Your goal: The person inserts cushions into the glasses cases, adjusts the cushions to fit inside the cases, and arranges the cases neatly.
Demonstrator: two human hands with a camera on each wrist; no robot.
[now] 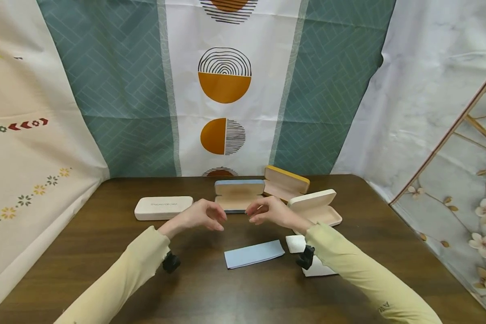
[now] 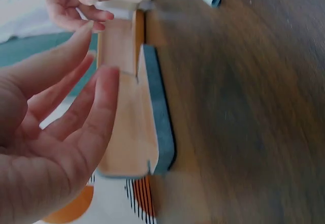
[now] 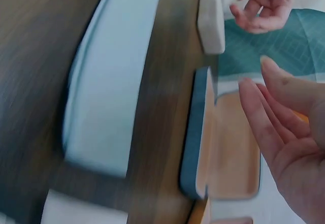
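Note:
Both hands hover over the middle of the table with nothing held. The left hand (image 1: 205, 215) has loosely bent fingers, thumb apart from them, right of a closed white glasses case (image 1: 164, 208). Facing it, the right hand (image 1: 272, 211) is bent in a similar way, left of an open cream glasses case (image 1: 316, 208). Between and behind them stands an open blue glasses case (image 1: 240, 196), its lining bare in the right wrist view. A folded light-blue cloth (image 1: 254, 254) lies on the table in front of the hands.
An open yellow glasses case (image 1: 285, 183) stands at the back, beside the blue one. White folded cloths (image 1: 295, 244) lie under the right forearm, partly hidden by it. A patterned curtain (image 1: 227, 90) hangs behind the dark wooden table (image 1: 194, 288).

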